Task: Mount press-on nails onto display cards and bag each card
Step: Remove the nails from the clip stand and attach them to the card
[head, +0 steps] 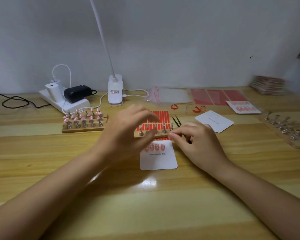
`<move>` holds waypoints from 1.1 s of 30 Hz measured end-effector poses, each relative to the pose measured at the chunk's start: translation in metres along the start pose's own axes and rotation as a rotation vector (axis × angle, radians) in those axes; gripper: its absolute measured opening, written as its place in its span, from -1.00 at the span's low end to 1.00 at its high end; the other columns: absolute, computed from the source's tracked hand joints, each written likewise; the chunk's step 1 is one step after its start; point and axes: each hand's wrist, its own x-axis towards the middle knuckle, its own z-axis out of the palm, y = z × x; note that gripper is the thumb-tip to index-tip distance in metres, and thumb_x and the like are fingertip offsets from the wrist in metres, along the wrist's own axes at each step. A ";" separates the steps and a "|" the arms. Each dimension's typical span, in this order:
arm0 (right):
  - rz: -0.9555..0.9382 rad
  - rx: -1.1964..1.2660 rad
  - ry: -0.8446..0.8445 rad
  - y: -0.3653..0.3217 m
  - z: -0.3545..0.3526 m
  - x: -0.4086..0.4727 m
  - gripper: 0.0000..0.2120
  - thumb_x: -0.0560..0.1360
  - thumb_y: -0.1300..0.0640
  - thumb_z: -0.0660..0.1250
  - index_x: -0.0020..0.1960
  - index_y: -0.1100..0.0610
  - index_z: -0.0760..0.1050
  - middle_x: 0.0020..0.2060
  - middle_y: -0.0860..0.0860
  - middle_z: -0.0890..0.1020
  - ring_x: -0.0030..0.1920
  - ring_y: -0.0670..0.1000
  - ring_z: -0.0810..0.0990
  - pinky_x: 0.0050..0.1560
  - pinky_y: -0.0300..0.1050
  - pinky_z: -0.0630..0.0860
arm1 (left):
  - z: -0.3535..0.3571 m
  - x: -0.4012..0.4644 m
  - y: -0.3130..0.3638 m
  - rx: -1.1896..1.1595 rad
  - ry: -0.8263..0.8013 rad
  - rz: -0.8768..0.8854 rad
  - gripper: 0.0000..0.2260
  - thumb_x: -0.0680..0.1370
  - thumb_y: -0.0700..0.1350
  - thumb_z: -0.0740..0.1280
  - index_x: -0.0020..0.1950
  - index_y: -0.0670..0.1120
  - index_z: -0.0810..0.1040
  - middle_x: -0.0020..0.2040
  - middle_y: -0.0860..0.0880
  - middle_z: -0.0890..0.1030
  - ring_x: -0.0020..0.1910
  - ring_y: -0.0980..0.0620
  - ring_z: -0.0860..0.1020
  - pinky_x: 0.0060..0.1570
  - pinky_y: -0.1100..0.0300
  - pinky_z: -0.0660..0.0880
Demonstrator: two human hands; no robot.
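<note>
Pink press-on nails [154, 147], four in a row, sit on the white "Handmade Nail" display card [158, 160] lying on the yellow wooden worktop [145, 205] right in front of me. My left hand [126, 134] hovers blurred above the card's left edge, fingers loosely curled, gripping nothing I can make out. My right hand [197, 141] pinches at the wooden strip of bare metal nail stands [154, 131], just behind the card.
</note>
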 end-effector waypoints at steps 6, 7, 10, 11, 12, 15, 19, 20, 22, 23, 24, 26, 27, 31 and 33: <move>-0.068 -0.098 -0.053 0.000 0.000 -0.001 -0.95 0.40 0.14 0.44 -0.16 0.04 0.68 -0.31 -0.07 0.57 -0.28 -0.17 0.37 -0.18 -0.16 0.11 | 0.014 -0.027 -0.003 -0.069 -0.186 -0.089 -0.60 0.46 0.16 0.22 0.16 -0.04 0.56 0.08 0.07 0.56 0.09 0.09 0.49 -0.07 -0.01 0.52; -0.067 -0.109 -0.059 0.000 0.000 -0.001 -0.95 0.40 0.13 0.45 -0.16 0.03 0.68 -0.32 -0.06 0.57 -0.25 -0.11 0.40 -0.17 -0.14 0.12 | 0.014 -0.027 -0.004 -0.085 -0.190 -0.102 -0.60 0.46 0.17 0.23 0.17 -0.03 0.56 0.08 0.08 0.55 0.10 0.10 0.48 -0.05 -0.01 0.52; -0.080 -0.137 -0.068 0.000 0.000 -0.002 -0.96 0.39 0.12 0.46 -0.17 0.03 0.68 -0.32 -0.05 0.57 -0.22 -0.02 0.46 -0.13 -0.11 0.17 | 0.015 -0.028 -0.004 -0.088 -0.198 -0.107 -0.59 0.44 0.20 0.23 0.12 -0.03 0.59 0.06 0.08 0.56 0.07 0.12 0.50 -0.09 0.01 0.53; -0.092 -0.147 -0.069 0.000 0.000 -0.002 -0.97 0.38 0.13 0.46 -0.18 0.03 0.68 -0.33 -0.04 0.57 -0.22 0.00 0.48 -0.11 -0.10 0.20 | 0.015 -0.030 -0.003 -0.084 -0.198 -0.105 -0.59 0.44 0.20 0.24 0.11 -0.03 0.60 0.05 0.08 0.57 0.05 0.13 0.50 -0.11 0.02 0.54; -0.104 -0.157 -0.068 0.000 0.000 -0.003 -0.97 0.38 0.13 0.47 -0.19 0.04 0.68 -0.33 -0.04 0.57 -0.23 0.01 0.49 -0.11 -0.09 0.22 | 0.015 -0.031 -0.002 -0.084 -0.193 -0.106 -0.60 0.44 0.20 0.24 0.10 -0.02 0.61 0.05 0.08 0.58 0.04 0.13 0.51 -0.12 0.02 0.54; -0.128 -0.174 -0.069 0.000 0.000 -0.004 -0.95 0.35 0.14 0.47 -0.18 0.04 0.68 -0.35 -0.06 0.56 -0.25 0.00 0.49 -0.11 -0.08 0.23 | 0.015 -0.032 -0.001 -0.106 -0.190 -0.129 -0.63 0.43 0.17 0.32 0.10 -0.04 0.62 0.03 0.07 0.59 0.02 0.11 0.53 -0.11 0.03 0.53; -0.146 -0.197 -0.089 -0.002 -0.002 -0.005 -0.94 0.35 0.13 0.47 -0.17 0.06 0.68 -0.35 -0.05 0.56 -0.26 -0.01 0.48 -0.10 -0.08 0.23 | 0.014 -0.031 0.002 -0.112 -0.197 -0.139 -0.66 0.42 0.10 0.34 0.09 -0.06 0.63 0.00 0.05 0.60 -0.01 0.09 0.54 -0.12 0.04 0.53; -0.152 -0.207 -0.095 -0.002 -0.002 -0.006 -0.94 0.35 0.13 0.46 -0.18 0.06 0.68 -0.35 -0.05 0.56 -0.26 -0.01 0.48 -0.10 -0.08 0.24 | 0.013 -0.031 0.002 -0.114 -0.203 -0.144 -0.66 0.42 0.10 0.34 0.09 -0.06 0.63 0.00 0.05 0.60 -0.02 0.09 0.54 -0.12 0.05 0.53; -0.160 -0.226 -0.112 -0.003 -0.003 -0.007 -0.95 0.36 0.10 0.45 -0.19 0.05 0.68 -0.35 -0.05 0.57 -0.26 0.00 0.48 -0.10 -0.08 0.24 | 0.012 -0.031 0.003 -0.114 -0.210 -0.156 -0.66 0.42 0.11 0.34 0.09 -0.05 0.63 0.00 0.06 0.60 -0.02 0.10 0.54 -0.12 0.05 0.53; -0.162 -0.233 -0.122 -0.004 -0.004 -0.008 -0.94 0.37 0.10 0.44 -0.19 0.05 0.68 -0.35 -0.05 0.57 -0.26 0.00 0.48 -0.10 -0.08 0.25 | 0.012 -0.030 0.003 -0.112 -0.212 -0.161 -0.65 0.42 0.11 0.34 0.09 -0.05 0.63 0.00 0.06 0.60 -0.02 0.11 0.54 -0.12 0.05 0.53; -0.162 -0.237 -0.132 -0.005 -0.004 -0.008 -0.94 0.37 0.09 0.44 -0.19 0.05 0.68 -0.34 -0.05 0.57 -0.26 0.01 0.48 -0.10 -0.08 0.25 | 0.012 -0.030 0.003 -0.111 -0.214 -0.165 -0.65 0.42 0.12 0.34 0.09 -0.05 0.63 0.00 0.06 0.60 -0.02 0.11 0.54 -0.12 0.05 0.53; -0.147 -0.237 -0.154 -0.006 -0.006 -0.009 -0.95 0.38 0.09 0.45 -0.18 0.04 0.68 -0.33 -0.05 0.58 -0.24 0.01 0.48 -0.09 -0.09 0.24 | 0.012 -0.030 0.004 -0.107 -0.219 -0.172 -0.64 0.42 0.12 0.33 0.10 -0.05 0.63 0.01 0.06 0.60 -0.01 0.11 0.54 -0.11 0.05 0.53; -0.132 -0.238 -0.169 -0.008 -0.007 -0.009 -0.95 0.39 0.09 0.45 -0.18 0.04 0.68 -0.32 -0.06 0.58 -0.22 0.00 0.47 -0.08 -0.09 0.23 | 0.012 -0.030 0.004 -0.105 -0.222 -0.176 -0.64 0.42 0.13 0.33 0.10 -0.05 0.63 0.01 0.05 0.60 0.00 0.10 0.54 -0.10 0.04 0.53; -0.165 -0.322 -0.210 -0.011 -0.010 -0.009 -0.89 0.42 0.04 0.40 -0.21 0.04 0.67 -0.29 -0.09 0.57 -0.20 -0.01 0.44 -0.07 -0.04 0.29 | 0.011 -0.031 0.005 -0.104 -0.216 -0.186 -0.63 0.41 0.11 0.34 0.11 -0.07 0.61 0.01 0.03 0.61 -0.01 0.06 0.55 -0.09 0.01 0.53; -0.224 -0.385 -0.190 -0.014 -0.012 -0.011 -0.83 0.40 0.04 0.34 -0.29 0.06 0.65 -0.32 -0.09 0.56 -0.23 0.02 0.46 -0.12 0.01 0.37 | 0.011 -0.031 0.007 -0.094 -0.220 -0.196 -0.62 0.42 0.12 0.33 0.13 -0.07 0.59 0.02 0.04 0.60 0.01 0.06 0.54 -0.07 0.01 0.52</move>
